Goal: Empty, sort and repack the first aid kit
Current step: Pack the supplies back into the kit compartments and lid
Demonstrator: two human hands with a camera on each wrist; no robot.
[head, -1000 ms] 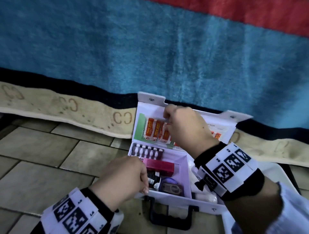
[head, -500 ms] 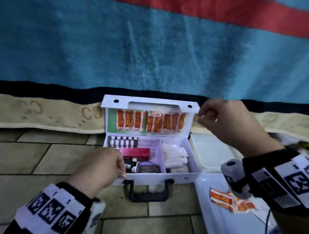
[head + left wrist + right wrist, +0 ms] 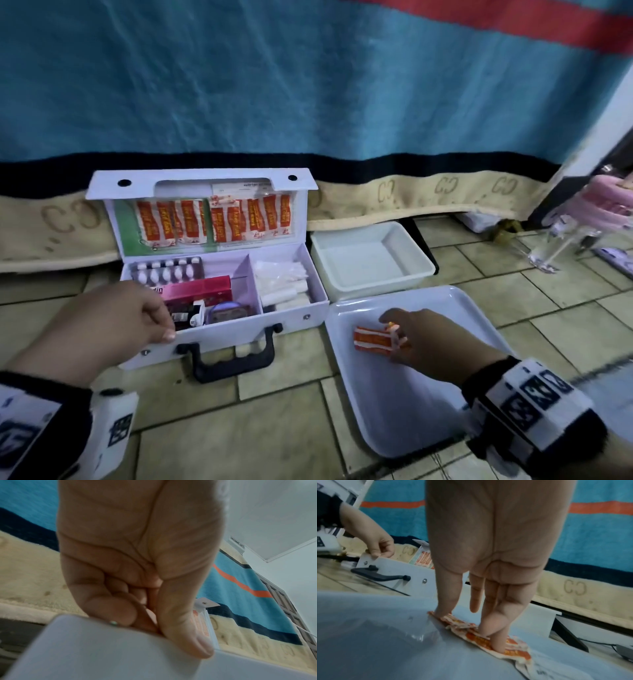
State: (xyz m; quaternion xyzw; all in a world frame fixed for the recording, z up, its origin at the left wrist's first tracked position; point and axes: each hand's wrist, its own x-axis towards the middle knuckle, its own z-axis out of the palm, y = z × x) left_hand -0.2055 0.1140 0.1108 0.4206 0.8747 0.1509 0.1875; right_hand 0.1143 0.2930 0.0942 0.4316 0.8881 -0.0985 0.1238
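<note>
Head view: R hand (image 3: 426, 339) fingers straight, pressing plaster strips (image 3: 373, 338) into tray (image 3: 394, 411), 4 o'clock of kit (image 3: 222, 329); L hand (image 3: 113, 322) pinches kit front wall. Risk: strips stick to fingertips on lift, drag out.

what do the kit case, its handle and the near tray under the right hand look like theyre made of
Kit case: thin, matte white sheet with small metal studs, probably plastic or coated board. Handle: black moulded plastic, judging by its finger ridges. Near tray: glossy white with rounded rim and soft reflections, so plastic or enamelled metal; I cannot tell which.
</note>
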